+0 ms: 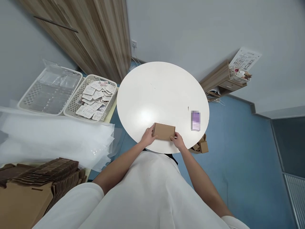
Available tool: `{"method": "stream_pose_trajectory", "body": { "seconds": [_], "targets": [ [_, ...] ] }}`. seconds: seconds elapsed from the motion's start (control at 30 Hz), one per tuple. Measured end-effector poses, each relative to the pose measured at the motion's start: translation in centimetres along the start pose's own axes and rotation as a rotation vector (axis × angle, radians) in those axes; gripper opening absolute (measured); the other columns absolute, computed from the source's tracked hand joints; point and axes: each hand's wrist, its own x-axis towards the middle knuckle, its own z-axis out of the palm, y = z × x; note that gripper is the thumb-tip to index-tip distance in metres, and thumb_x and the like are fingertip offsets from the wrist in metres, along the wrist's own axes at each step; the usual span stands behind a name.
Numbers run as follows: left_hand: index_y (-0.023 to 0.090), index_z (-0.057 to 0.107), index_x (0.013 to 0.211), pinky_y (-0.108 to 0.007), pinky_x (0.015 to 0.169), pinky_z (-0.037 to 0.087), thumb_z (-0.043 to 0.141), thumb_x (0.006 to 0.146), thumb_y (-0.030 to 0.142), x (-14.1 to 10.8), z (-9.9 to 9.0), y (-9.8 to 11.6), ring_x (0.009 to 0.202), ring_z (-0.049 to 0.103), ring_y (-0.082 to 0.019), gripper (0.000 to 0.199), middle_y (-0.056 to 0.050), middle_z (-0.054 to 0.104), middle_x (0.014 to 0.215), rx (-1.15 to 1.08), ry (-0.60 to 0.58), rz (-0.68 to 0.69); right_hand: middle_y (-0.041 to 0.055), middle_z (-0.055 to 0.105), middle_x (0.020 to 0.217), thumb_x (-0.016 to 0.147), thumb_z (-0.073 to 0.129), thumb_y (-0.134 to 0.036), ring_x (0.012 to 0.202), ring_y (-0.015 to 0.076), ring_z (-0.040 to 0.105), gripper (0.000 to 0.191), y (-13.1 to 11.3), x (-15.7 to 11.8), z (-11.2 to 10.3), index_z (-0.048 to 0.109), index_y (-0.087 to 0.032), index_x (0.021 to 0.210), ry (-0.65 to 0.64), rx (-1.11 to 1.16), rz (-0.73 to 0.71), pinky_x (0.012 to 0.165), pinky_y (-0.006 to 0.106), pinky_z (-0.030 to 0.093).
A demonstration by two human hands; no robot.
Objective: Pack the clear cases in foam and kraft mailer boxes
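A small brown cardboard box (164, 131), its lid closed, is held between my two hands near the front edge of the round white table (162, 86). My left hand (148, 136) grips its left end, thumb at the near corner and fingers along the side. At the right end, my right hand (177, 140) clasps the near corner with the thumb in front. Both hands' fingertips are partly hidden by the box. Right of it on the tabletop lies a blurred purple rectangular item (195, 121).
To the left are a basket of printed cards (69, 106), a basket of clear plastic bags (26, 98), white sheets (54, 136) and stacked flat cardboard (26, 200). Small boxes (203, 147) stand below the table's right edge. A wooden cabinet (95, 35) stands behind left.
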Motion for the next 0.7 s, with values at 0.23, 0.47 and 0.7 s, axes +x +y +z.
{"method": "stream_pose_trajectory", "body": {
  "seconds": [0.23,0.47,0.7],
  "targets": [
    [0.023,0.036,0.128,-0.028,0.071,0.045,0.060,0.065,0.026,0.4,0.1,0.9,0.080,0.054,-0.016,0.068,-0.006,0.052,0.100,0.063,0.056,-0.072,0.0053,0.053,0.112,0.066,0.054,-0.027,0.073,0.0126,0.055,0.065,0.1,0.7,0.1,0.033,-0.024,0.127,-0.026,-0.016,-0.045,0.067,0.027,0.045],
    [0.020,0.048,0.115,-0.027,0.067,0.043,0.057,0.068,0.044,0.5,2.9,4.9,0.081,0.056,-0.018,0.054,-0.005,0.058,0.095,0.177,0.043,-0.207,0.0051,0.058,0.097,0.073,0.049,-0.039,0.071,0.0144,0.057,0.055,2.6,-0.3,-4.3,0.038,-0.018,0.123,-0.090,-0.084,-0.088,0.066,0.027,0.042],
    [0.021,0.049,0.109,-0.026,0.062,0.043,0.035,0.075,0.064,1.9,10.3,12.7,0.082,0.058,-0.019,0.057,-0.006,0.061,0.096,0.216,-0.121,-0.211,0.0038,0.059,0.087,0.078,0.041,-0.043,0.077,0.0171,0.056,0.047,8.4,-1.3,-13.8,0.044,-0.020,0.119,0.060,-0.134,-0.156,0.065,0.026,0.039]
  ]
}}
